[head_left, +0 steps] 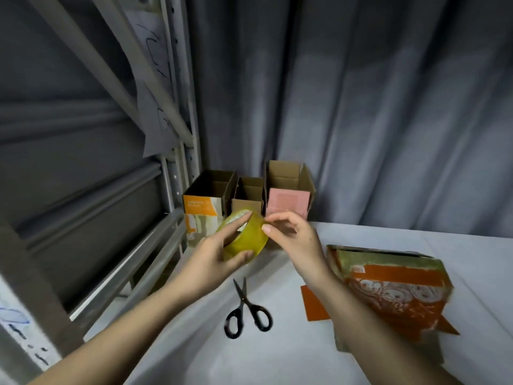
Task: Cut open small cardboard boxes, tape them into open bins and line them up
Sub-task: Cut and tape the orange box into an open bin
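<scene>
Left hand (219, 254): fingers curled round the yellowish tape roll (245, 236), some through its core, thumb underneath, holding it up above the worktop (277, 343).
Right hand (294, 234): thumb and forefinger pinched together at the roll's outer edge; whether tape is caught between them cannot be told.
Edges and room: worktop's left edge runs beside a grey metal rack (177, 134); a grey curtain (361, 107) hangs close behind; bare white surface lies near the black-handled scissors (247, 312), which rest shut below the hands.
Finished bins: three open-topped boxes in a row at the back corner, orange-printed (202, 209), plain brown (247, 195), pink-fronted (288, 201), sides touching.
Unfinished box: orange patterned box (388, 290) lying tilted at right, flaps splayed, an orange flap (313, 304) flat on the worktop.
</scene>
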